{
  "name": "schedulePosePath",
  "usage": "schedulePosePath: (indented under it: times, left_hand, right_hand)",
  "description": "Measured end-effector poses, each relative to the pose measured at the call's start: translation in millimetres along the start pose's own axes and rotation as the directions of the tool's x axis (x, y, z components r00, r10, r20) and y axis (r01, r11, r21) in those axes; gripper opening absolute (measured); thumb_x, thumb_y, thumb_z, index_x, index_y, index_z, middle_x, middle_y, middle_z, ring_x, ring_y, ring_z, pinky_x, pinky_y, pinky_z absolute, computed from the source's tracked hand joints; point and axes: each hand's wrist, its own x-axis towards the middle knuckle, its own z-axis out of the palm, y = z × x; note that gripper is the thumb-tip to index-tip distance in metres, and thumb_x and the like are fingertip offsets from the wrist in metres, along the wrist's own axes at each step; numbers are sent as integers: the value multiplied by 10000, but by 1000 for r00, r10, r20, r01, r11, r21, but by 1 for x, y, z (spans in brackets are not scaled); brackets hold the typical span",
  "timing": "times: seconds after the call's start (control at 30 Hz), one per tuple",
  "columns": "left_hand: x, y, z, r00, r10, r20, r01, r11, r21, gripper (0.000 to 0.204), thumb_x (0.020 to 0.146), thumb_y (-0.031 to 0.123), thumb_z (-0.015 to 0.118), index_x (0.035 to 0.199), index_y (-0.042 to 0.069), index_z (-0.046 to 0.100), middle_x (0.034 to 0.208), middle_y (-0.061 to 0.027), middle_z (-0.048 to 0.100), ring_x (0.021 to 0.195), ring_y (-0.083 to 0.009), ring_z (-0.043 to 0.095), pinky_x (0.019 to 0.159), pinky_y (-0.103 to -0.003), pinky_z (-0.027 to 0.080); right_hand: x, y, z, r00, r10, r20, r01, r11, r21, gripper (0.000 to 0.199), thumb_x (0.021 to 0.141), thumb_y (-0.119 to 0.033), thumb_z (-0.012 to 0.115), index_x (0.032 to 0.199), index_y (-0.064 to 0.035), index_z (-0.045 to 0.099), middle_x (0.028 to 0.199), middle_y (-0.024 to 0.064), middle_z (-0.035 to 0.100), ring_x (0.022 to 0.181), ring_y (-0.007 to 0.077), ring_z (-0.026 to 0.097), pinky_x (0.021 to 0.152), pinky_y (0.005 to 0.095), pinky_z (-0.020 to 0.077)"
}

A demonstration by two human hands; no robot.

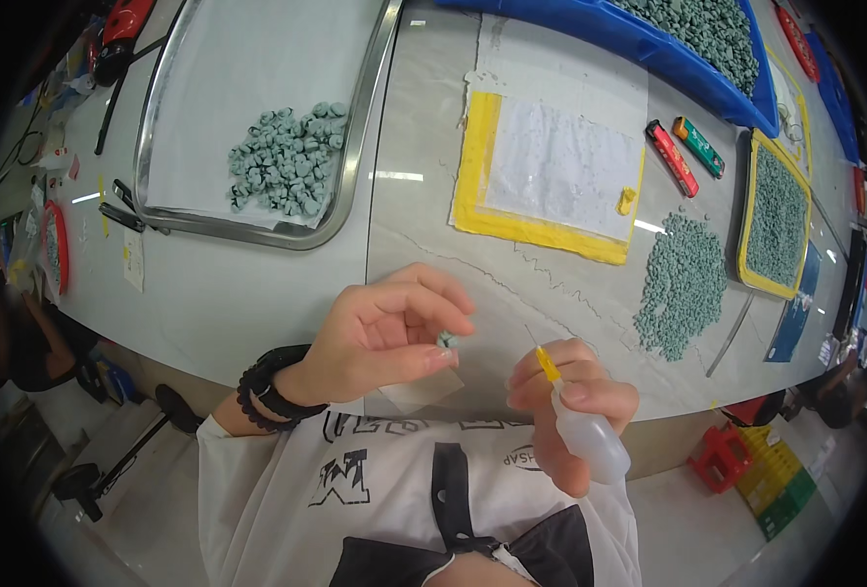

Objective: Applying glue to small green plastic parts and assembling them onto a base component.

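Between the thumb and fingers of my left hand [384, 333] is a small grey-green piece [446, 339], too small to make out in detail. My right hand [580, 406] grips a translucent white squeeze bottle [593, 445] with a yellow tip [548, 364] and a thin needle, which points up and to the left. The needle is apart from the piece. A pale square of paper [423, 389] lies at the table edge below my left hand. Right of my hands, a loose pile of small grey-green pieces [683, 284] is spread on the table.
A metal tray [343, 210] at the left holds larger grey-green pieces [291, 157]. Beyond my hands lies a yellow-edged white sheet [551, 171]. Red [672, 158] and green [699, 147] cutters lie beside it. A blue bin [590, 22] and a yellow-rimmed tray [746, 264] hold more pieces.
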Motion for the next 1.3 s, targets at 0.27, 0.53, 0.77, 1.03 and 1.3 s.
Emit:
schedulePosePath:
  times: [0.27, 0.53, 0.77, 1.03, 1.3]
  left_hand:
    - [1, -6, -2, 999, 22, -40, -19, 996, 92, 322, 817, -124, 542, 1126, -35, 570, 1088, -78, 510, 984, -128, 538, 824, -253, 479]
    - [1, -12, -1, 988, 148, -38, -135, 960, 245, 364, 749, -157, 589, 1096, -49, 559, 1040, -99, 503, 923, -134, 524, 750, -248, 439]
    - [-1, -14, 1, 987, 136, -88, -111, 963, 245, 349, 745, -142, 611, 1071, -37, 542, 1016, -89, 503, 891, -132, 531, 756, -261, 443]
    - [-1, -14, 0, 989, 144, -45, -124, 947, 296, 297, 755, -135, 612, 1023, -34, 536, 1016, -105, 522, 905, -164, 572, 788, -275, 478]
    - [-2, -16, -1, 990, 134, -43, -114, 945, 308, 293, 761, -133, 613, 1025, -36, 535, 1011, -121, 546, 915, -202, 603, 827, -312, 499]
  right_hand:
    - [3, 2, -5, 997, 23, 79, -19, 998, -62, 677, 843, -662, 422, 1082, -30, 468, 755, 176, 604, 858, 395, 609, 579, 346, 532]
    - [3, 3, -5, 988, 90, 122, -91, 996, 7, 666, 873, -614, 406, 999, 32, 512, 884, 329, 585, 914, 475, 606, 510, 386, 575]
    - [4, 6, 0, 988, 60, 140, -61, 998, -2, 635, 885, -569, 434, 994, 53, 507, 919, 367, 574, 857, 448, 633, 557, 426, 576]
    - [4, 4, 0, 985, 87, 151, -87, 996, -6, 582, 903, -528, 431, 1001, 42, 500, 947, 392, 564, 843, 432, 645, 575, 415, 569]
    - [7, 4, -1, 983, 77, 168, -73, 997, -31, 522, 917, -482, 429, 1015, 26, 497, 970, 406, 554, 816, 418, 656, 595, 405, 563]
